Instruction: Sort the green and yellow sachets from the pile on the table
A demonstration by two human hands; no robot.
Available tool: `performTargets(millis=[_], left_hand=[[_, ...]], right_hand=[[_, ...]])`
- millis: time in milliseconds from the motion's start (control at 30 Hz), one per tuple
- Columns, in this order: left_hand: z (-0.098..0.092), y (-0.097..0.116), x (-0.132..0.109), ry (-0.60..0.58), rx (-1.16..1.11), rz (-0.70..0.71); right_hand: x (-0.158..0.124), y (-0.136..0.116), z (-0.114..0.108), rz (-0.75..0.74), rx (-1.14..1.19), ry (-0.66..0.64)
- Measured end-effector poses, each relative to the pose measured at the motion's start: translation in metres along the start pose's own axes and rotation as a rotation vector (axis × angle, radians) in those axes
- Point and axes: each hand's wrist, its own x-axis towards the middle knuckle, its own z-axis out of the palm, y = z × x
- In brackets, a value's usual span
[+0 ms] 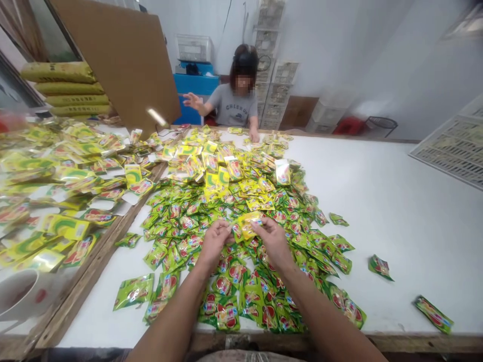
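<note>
Between both hands, above a heap of packets, are a small green packet (237, 232) and a yellow packet (249, 224). My left hand (216, 242) is closed, its thumb and fingers pinching the green packet. On the other side my right hand (274, 241) grips the yellow packet by its right edge with thumb and forefinger. The two packets overlap in the middle; I cannot tell whether they are joined. All around my hands lies a pile of glossy green packets (226, 314) with red printed pictures. Farther back, yellow packets (217, 185) rest on the pile.
Left of a wooden divider (94, 274) lie many yellow packets (64, 226) and a white mug (22, 296). Loose green packets dot the white table (362, 201) at right. A co-worker (237, 105) sits across, one hand raised. Behind stand a cardboard sheet (124, 60) and stacked sacks (71, 90).
</note>
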Motion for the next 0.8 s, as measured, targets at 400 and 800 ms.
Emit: performTargets(millis=[400, 800], left_hand=[[-0.007, 0.006, 0.013, 0.031, 0.089, 0.049], [-0.014, 0.105, 0.151, 0.481, 0.954, 0.038]], right_hand=[[0.015, -0.003, 0.023, 0.271, 0.016, -0.337], [0.008, 0.004, -0.003, 0.166, -0.179, -0.162]])
